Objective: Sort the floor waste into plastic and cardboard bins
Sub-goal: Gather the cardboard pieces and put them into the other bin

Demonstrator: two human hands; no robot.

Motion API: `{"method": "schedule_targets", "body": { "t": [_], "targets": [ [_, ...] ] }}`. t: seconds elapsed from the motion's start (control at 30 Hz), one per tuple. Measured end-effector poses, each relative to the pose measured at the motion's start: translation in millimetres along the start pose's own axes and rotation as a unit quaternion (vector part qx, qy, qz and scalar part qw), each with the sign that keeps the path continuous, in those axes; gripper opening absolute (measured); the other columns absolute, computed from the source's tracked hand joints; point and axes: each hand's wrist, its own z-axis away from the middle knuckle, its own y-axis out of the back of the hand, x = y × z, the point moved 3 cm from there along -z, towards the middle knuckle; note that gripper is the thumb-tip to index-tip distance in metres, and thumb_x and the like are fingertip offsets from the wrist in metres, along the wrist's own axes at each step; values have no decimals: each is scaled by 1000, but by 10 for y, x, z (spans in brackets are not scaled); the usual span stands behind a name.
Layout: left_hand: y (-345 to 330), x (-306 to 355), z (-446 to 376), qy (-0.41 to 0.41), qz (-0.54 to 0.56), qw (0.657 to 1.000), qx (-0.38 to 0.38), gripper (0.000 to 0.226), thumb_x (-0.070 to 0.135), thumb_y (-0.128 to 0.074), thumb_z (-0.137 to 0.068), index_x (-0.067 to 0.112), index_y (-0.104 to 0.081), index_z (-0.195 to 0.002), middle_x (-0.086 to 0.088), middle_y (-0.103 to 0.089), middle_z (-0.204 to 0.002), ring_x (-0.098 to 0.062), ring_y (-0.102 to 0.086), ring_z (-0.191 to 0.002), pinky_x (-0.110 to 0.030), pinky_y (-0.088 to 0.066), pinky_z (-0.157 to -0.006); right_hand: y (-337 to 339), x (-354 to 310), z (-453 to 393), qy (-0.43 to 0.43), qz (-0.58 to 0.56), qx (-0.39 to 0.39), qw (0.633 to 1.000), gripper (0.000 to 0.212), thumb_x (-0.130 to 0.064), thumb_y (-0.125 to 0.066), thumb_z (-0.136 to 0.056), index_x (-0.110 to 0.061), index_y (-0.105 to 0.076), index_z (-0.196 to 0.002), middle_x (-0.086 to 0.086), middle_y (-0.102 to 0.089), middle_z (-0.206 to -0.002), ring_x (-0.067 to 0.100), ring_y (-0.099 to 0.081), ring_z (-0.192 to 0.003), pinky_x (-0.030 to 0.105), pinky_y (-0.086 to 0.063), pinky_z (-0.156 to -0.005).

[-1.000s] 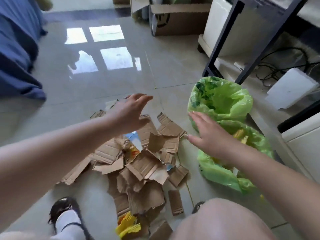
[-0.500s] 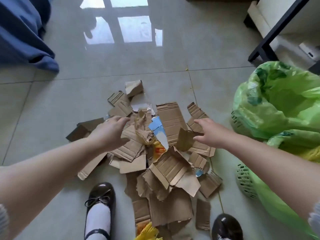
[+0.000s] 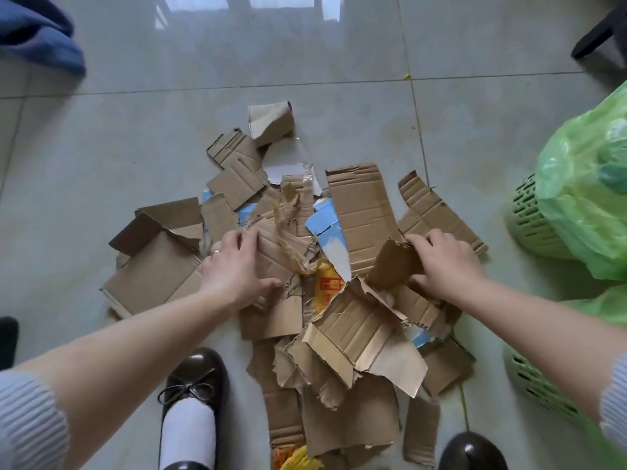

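Note:
A heap of torn brown cardboard pieces (image 3: 359,205) lies on the tiled floor in front of me. Mixed into it are a blue-and-white wrapper (image 3: 326,228), a yellow-orange wrapper (image 3: 327,286) and a yellow scrap (image 3: 298,463) at the bottom edge. My left hand (image 3: 234,266) lies on the heap's left side, fingers curled over the edge of a flat cardboard piece (image 3: 268,256). My right hand (image 3: 444,262) grips a raised torn cardboard flap (image 3: 393,262). Two green slotted baskets (image 3: 529,215) (image 3: 536,385) lined with green plastic bags (image 3: 583,198) stand at the right.
My dark shoes (image 3: 193,378) (image 3: 471,452) stand at the heap's near edge. Blue fabric (image 3: 37,39) lies at the top left. A black furniture leg (image 3: 597,35) shows at the top right. A glossy tiled floor (image 3: 101,137) surrounds the heap.
Both hands have come down from above the heap onto the cardboard and curled round pieces. The view has tilted down and closer to the pile.

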Motion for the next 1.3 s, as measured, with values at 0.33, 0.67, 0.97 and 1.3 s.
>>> {"method": "schedule_targets", "body": {
  "t": [0.33,0.67,0.97,1.3],
  "targets": [
    [217,-121,54,36,289,955,50,77,25,-79,-72,16,-39,-137,-5,-54,-131,-23,-50,-121,-32,-38,-99,101,300,67,-67,-313,-145,936,15,-28,-70,-80,-17,-64,-88,4,-65,-89,24,-60,-86,32,-48,-71],
    [384,-533,77,165,585,794,37,6,24,-59,-91,18,-61,-93,-7,-65,-104,-19,-63,-88,-36,-52,-82,448,234,-125,-128,-530,-113,830,12,-28,-67,-84,-17,-65,-79,13,-70,-99,29,-65,-91,41,-50,-92],
    [226,-382,-304,160,512,844,-13,23,22,-71,-81,18,-58,-99,-7,-67,-106,-23,-64,-97,-42,-50,-92,363,-207,-568,-126,-505,-77,851,21,-34,-68,-82,-16,-67,-92,7,-69,-94,23,-64,-89,31,-47,-79],
    [195,-358,-371,169,478,861,-28,30,27,-67,-84,17,-54,-110,-7,-64,-110,-25,-61,-102,-45,-49,-94,310,-378,-617,-138,-533,-46,833,34,-25,-70,-82,-13,-62,-112,3,-64,-103,20,-58,-94,30,-45,-82]
  ]
}}
